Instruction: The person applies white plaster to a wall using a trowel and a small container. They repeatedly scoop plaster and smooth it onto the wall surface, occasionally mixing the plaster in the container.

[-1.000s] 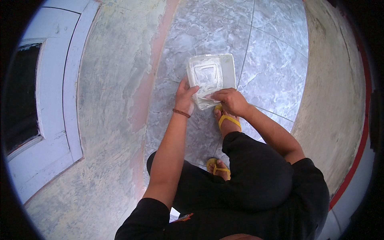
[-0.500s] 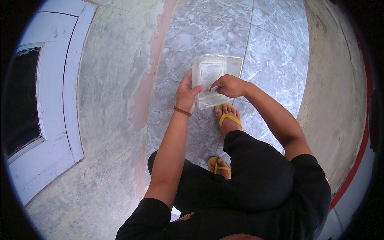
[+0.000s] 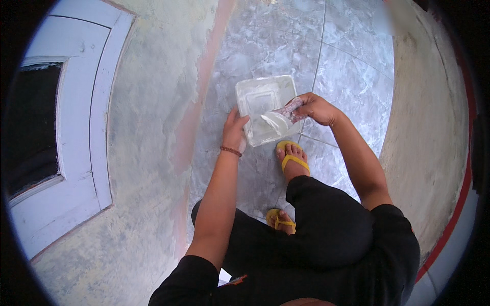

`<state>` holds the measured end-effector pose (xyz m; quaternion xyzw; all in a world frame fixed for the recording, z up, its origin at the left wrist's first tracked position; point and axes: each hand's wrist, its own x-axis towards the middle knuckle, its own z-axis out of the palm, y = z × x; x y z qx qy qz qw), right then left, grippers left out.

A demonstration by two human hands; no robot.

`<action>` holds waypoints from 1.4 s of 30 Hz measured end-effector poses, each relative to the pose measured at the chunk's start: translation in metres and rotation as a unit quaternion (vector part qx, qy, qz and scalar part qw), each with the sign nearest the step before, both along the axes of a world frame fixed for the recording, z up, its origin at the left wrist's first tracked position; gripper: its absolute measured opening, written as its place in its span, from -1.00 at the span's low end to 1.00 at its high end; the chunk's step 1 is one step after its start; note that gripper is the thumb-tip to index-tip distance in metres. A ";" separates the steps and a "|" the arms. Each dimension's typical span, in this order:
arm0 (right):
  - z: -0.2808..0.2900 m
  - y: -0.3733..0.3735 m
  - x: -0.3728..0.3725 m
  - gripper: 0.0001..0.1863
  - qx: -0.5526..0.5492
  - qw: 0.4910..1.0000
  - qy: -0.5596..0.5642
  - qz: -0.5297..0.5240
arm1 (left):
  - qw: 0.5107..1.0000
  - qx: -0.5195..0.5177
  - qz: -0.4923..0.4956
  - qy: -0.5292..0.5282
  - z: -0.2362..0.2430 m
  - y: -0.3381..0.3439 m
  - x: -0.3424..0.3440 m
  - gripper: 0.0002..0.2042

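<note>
My left hand (image 3: 234, 131) grips the left side of a clear, rectangular plastic tub (image 3: 241, 98), its thumb over the rim. White paint smears the tub's inside, and it tilts a little. At the tub's right side, my right hand (image 3: 319, 108) is closed round a paint-stained paintbrush (image 3: 291, 109). The brush points down and left over the tub, its broad end coated in white. Whether its tip touches the tub's bottom, I cannot tell.
Grey marbled floor tiles (image 3: 352, 97) lie beneath. A patchy plastered wall (image 3: 153, 112) with a pale door (image 3: 81, 117) runs along the left, another wall (image 3: 429, 132) along the right. My feet in yellow flip-flops (image 3: 295, 158) stand just below the tub.
The tub has shifted slightly left and turned. My right hand has moved right and drawn back from the tub's middle, so the paintbrush now shows plainly.
</note>
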<state>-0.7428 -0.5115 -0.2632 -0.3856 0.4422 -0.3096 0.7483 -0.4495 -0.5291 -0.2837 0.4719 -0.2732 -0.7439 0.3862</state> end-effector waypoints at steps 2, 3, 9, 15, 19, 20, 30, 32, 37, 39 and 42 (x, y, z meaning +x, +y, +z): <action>-0.003 0.005 0.001 -0.69 0.057 0.993 -0.066 -0.081 | 0.999 0.031 0.033 0.021 -0.011 0.002 0.004 -0.45; -0.004 0.007 0.003 -0.66 0.085 0.989 -0.060 -0.103 | 0.997 0.043 0.054 0.026 -0.018 0.003 0.006 -0.46; -0.006 0.017 0.015 -0.60 0.086 0.936 -0.204 -0.274 | 0.990 0.025 0.122 -0.061 -0.062 0.010 0.014 -0.56; 0.034 0.015 -0.004 -0.53 0.058 0.917 -0.189 -0.347 | 0.973 0.145 0.162 -0.077 -0.077 -0.005 -0.001 -0.54; 0.085 0.014 -0.023 -0.53 -0.010 0.933 -0.154 -0.327 | 0.961 0.071 0.120 -0.238 -0.075 -0.013 -0.023 -0.68; 0.097 0.013 -0.026 -0.55 -0.013 0.941 -0.131 -0.313 | 0.950 0.049 0.098 -0.293 -0.072 -0.013 -0.028 -0.69; 0.093 -0.046 -0.038 -0.58 -0.005 0.925 -0.128 -0.359 | 0.976 0.169 0.098 -0.094 -0.043 -0.013 -0.021 -0.37; 0.069 -0.077 -0.028 -0.59 0.017 0.922 -0.133 -0.363 | 0.986 0.154 0.048 -0.029 -0.050 -0.013 -0.021 -0.32; 0.028 -0.169 -0.001 -0.59 0.042 0.910 -0.217 -0.350 | 0.864 -0.031 -0.220 -0.453 -0.052 -0.016 -0.006 -0.11; 0.021 -0.208 0.007 -0.60 0.040 0.909 -0.260 -0.323 | 0.801 -0.041 -0.271 -0.532 -0.044 -0.020 0.002 -0.05; 0.010 -0.273 0.024 -0.62 0.031 0.923 -0.202 -0.327 | 0.750 -0.049 -0.313 -0.581 -0.038 -0.043 0.003 0.04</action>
